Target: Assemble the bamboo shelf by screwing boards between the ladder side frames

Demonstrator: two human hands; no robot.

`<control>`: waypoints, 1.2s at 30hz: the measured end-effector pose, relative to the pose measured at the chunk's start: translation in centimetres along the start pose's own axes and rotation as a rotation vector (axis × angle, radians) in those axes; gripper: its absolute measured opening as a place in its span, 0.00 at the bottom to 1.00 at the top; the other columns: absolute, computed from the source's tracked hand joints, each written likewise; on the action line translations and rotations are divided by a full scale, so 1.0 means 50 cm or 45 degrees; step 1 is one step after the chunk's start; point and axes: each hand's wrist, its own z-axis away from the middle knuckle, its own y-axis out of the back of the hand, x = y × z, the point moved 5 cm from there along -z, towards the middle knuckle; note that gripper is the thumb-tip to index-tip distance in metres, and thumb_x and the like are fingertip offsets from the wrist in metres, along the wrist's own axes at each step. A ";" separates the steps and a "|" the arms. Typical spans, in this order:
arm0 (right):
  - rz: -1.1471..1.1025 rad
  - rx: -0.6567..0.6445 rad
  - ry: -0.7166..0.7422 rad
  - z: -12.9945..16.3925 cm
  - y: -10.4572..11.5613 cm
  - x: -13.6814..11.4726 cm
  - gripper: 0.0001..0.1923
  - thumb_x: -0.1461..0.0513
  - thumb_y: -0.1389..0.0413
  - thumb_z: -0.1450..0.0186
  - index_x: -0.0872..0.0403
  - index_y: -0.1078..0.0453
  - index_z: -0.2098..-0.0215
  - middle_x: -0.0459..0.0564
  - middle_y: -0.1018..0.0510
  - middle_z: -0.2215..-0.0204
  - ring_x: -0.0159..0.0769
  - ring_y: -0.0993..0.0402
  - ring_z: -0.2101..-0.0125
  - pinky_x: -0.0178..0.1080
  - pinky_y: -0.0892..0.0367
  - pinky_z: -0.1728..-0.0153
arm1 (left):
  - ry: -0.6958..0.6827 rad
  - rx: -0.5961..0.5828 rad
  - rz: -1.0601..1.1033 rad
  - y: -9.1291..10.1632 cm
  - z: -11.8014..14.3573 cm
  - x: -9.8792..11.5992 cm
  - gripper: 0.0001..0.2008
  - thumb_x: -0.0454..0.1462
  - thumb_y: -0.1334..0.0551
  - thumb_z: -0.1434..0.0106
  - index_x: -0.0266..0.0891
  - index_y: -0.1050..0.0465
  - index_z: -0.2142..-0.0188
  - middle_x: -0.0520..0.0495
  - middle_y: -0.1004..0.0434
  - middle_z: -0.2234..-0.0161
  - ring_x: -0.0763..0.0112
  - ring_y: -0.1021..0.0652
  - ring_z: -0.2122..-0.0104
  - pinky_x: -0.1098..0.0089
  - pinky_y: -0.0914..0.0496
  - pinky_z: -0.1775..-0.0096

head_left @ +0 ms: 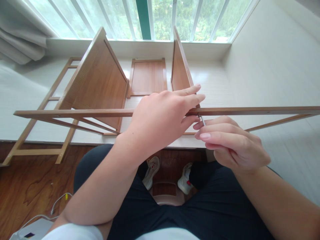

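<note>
A long wooden rail (240,111) runs across in front of me, part of a brown wooden frame. My left hand (162,110) is wrapped over this rail, fingers on the far side and thumb below, close to where the right wooden panel (181,63) meets it. Between the fingertips of my right hand (230,141) is a thin metal hex key (203,120), pinched just below the rail. Its upper end touches a small screw (198,114) at the rail's near face; how deep the screw sits I cannot tell.
A larger wooden panel (97,76) stands upright on the left, beside a ladder-like wooden frame (37,152). Another panel (148,77) is at the back below the window. A grey curtain (22,36) hangs at upper left. A white cable (56,201) lies on the floor.
</note>
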 end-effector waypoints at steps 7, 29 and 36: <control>-0.010 -0.020 -0.014 0.002 -0.006 0.002 0.24 0.70 0.37 0.34 0.46 0.26 0.43 0.48 0.15 0.57 0.40 0.18 0.58 0.45 0.18 0.59 | 0.003 -0.007 0.011 -0.001 -0.001 -0.001 0.15 0.38 0.37 0.34 0.52 0.21 0.48 0.54 0.29 0.35 0.59 0.15 0.57 0.61 0.21 0.58; -0.110 0.005 -0.012 -0.005 -0.014 0.010 0.14 0.69 0.36 0.35 0.49 0.23 0.54 0.50 0.15 0.57 0.39 0.17 0.61 0.44 0.20 0.60 | -0.017 0.009 0.002 -0.003 0.000 -0.002 0.16 0.36 0.39 0.33 0.51 0.22 0.47 0.54 0.28 0.36 0.58 0.15 0.53 0.61 0.21 0.58; -0.089 0.011 0.055 -0.005 -0.008 0.008 0.16 0.71 0.35 0.38 0.53 0.23 0.54 0.55 0.15 0.56 0.41 0.17 0.58 0.44 0.20 0.60 | -0.038 0.017 0.006 -0.003 0.000 0.000 0.16 0.37 0.39 0.33 0.50 0.22 0.46 0.52 0.28 0.36 0.58 0.15 0.53 0.62 0.21 0.57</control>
